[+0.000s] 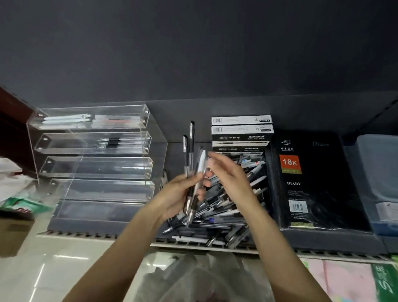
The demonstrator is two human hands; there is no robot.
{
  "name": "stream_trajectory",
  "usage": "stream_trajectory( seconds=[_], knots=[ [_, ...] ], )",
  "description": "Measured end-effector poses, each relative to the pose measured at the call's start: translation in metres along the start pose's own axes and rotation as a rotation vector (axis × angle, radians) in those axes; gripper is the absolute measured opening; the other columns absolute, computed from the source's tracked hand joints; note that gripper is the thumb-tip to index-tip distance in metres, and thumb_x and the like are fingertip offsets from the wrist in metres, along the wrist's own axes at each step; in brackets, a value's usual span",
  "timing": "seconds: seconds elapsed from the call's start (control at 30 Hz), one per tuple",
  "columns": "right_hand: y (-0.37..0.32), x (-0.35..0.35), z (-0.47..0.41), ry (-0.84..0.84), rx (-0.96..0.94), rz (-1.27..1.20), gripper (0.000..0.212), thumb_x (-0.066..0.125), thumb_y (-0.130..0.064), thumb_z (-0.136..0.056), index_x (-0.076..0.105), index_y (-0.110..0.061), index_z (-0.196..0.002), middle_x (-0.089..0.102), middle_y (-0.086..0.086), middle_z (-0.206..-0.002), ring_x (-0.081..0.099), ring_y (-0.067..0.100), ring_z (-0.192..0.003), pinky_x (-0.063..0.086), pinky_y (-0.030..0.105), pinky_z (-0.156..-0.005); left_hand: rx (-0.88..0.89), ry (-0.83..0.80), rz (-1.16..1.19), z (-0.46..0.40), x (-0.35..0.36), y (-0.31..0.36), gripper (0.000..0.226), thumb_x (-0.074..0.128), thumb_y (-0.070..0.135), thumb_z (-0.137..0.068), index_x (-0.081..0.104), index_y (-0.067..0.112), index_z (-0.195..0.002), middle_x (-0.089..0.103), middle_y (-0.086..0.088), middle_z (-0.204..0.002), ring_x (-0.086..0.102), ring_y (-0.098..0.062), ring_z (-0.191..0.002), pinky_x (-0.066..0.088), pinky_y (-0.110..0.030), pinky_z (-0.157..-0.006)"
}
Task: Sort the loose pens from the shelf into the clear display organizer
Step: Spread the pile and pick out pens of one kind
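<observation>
A heap of loose pens [223, 210], mostly black and clear, lies on the dark shelf between the organizer and a diary. My left hand [180, 195] grips a bunch of pens [190, 155] upright above the heap's left side. My right hand [224, 172] hovers just right of that bunch, its fingertips at a white pen [201, 165] in it; whether it pinches the pen is blurred. The clear display organizer [91, 160] stands at the left with several stepped trays. White pens lie in its top tray, black-grip pens in the second; the lower trays look bare.
Stacked pen boxes [241, 133] stand behind the heap. A wrapped black diary [314, 182] lies to the right, then a grey plastic container [382, 175]. White plastic bags [5, 184] sit at far left and below the shelf edge [190, 242].
</observation>
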State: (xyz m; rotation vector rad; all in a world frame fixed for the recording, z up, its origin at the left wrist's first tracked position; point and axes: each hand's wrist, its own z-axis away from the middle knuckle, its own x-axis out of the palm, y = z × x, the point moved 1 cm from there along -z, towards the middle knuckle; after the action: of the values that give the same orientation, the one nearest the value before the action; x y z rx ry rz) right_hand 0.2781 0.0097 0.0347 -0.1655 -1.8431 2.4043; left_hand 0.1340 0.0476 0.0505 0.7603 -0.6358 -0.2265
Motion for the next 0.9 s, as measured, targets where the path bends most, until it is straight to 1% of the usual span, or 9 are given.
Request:
stream_trajectory(
  seconds=[0.1,0.23,0.37,0.47,0.53,0.6,0.67,0.77,0.9],
  knots=[
    [-0.011,0.001,-0.007,-0.115,0.069,0.003,0.036,0.063,-0.040,-0.085,0.065,-0.016,-0.113,0.065,-0.008,-0.077,0.061,0.006,-0.059,0.049,0.024,-0.064,0.013,0.061,0.016,0.005,0.011,-0.011,0.017,0.051,0.013,-0.091,0.065,0.004,-0.095,0.071,-0.009,-0.080,0.064,-0.013,-0.062,0.057,-0.025,-0.061],
    [-0.017,0.000,-0.007,-0.175,0.135,-0.020,0.030,0.065,-0.026,-0.088,0.064,0.001,-0.101,0.062,0.008,-0.082,0.059,0.002,-0.052,0.046,0.016,-0.048,0.042,0.082,0.069,0.010,0.015,-0.016,0.019,0.050,0.012,-0.092,0.066,0.002,-0.094,0.072,-0.018,-0.097,0.071,-0.023,-0.082,0.059,-0.038,-0.075],
    [-0.020,0.004,-0.006,-0.187,0.110,0.034,0.022,0.064,-0.030,-0.088,0.065,-0.009,-0.087,0.055,0.004,-0.073,0.056,0.004,-0.050,0.048,0.021,-0.043,0.017,0.085,0.052,0.015,0.015,-0.019,0.029,0.046,0.018,-0.095,0.063,-0.001,-0.108,0.068,-0.020,-0.110,0.067,-0.030,-0.101,0.054,-0.048,-0.086],
    [-0.021,0.006,-0.006,-0.138,0.035,0.117,0.036,0.064,-0.035,-0.088,0.062,0.001,-0.092,0.046,0.004,-0.069,0.054,0.011,-0.059,0.055,0.028,-0.050,-0.035,0.062,0.039,0.023,0.014,-0.022,0.040,0.050,0.028,-0.092,0.060,-0.002,-0.116,0.066,-0.020,-0.115,0.064,-0.030,-0.108,0.055,-0.044,-0.086],
    [-0.022,0.006,-0.006,-0.090,-0.034,0.148,0.041,0.064,-0.034,-0.087,0.060,0.007,-0.088,0.039,-0.002,-0.061,0.042,0.005,-0.051,0.043,0.021,-0.048,-0.057,0.056,0.011,0.029,0.014,-0.026,0.036,0.046,0.026,-0.095,0.060,0.000,-0.117,0.068,-0.016,-0.113,0.066,-0.024,-0.106,0.057,-0.037,-0.080],
    [-0.024,0.006,-0.005,-0.089,-0.074,0.170,0.037,0.065,-0.032,-0.087,0.058,0.002,-0.073,0.035,-0.012,-0.051,0.032,0.002,-0.045,0.030,0.019,-0.050,-0.048,0.046,-0.007,0.033,0.010,-0.032,0.040,0.049,0.026,-0.093,0.057,0.000,-0.122,0.065,-0.017,-0.119,0.063,-0.025,-0.111,0.055,-0.041,-0.087],
    [-0.027,0.008,-0.004,-0.124,-0.082,0.159,0.035,0.066,-0.029,-0.087,0.054,-0.004,-0.066,0.036,-0.014,-0.045,0.032,0.002,-0.041,0.029,0.016,-0.048,-0.013,0.054,0.008,0.037,0.008,-0.036,0.036,0.050,0.024,-0.091,0.062,0.002,-0.117,0.069,-0.015,-0.110,0.067,-0.025,-0.102,0.056,-0.040,-0.084],
    [-0.032,0.012,-0.004,-0.180,-0.050,0.113,0.032,0.066,-0.029,-0.087,0.055,-0.004,-0.069,0.044,-0.003,-0.050,0.038,0.008,-0.041,0.037,0.016,-0.049,0.054,0.082,-0.016,0.044,0.006,-0.038,0.030,0.051,0.024,-0.087,0.067,0.007,-0.106,0.068,-0.002,-0.081,0.066,-0.014,-0.072,0.057,-0.028,-0.069],
    [-0.038,0.023,-0.007,-0.224,-0.033,0.070,0.009,0.069,-0.023,-0.084,0.069,-0.015,-0.087,0.054,-0.004,-0.058,0.046,0.008,-0.046,0.049,0.023,-0.065,0.114,0.088,0.036,0.053,-0.009,-0.037,0.030,0.050,0.023,-0.088,0.064,0.005,-0.107,0.065,0.001,-0.075,0.060,-0.009,-0.064,0.053,-0.021,-0.062]
  ],
)
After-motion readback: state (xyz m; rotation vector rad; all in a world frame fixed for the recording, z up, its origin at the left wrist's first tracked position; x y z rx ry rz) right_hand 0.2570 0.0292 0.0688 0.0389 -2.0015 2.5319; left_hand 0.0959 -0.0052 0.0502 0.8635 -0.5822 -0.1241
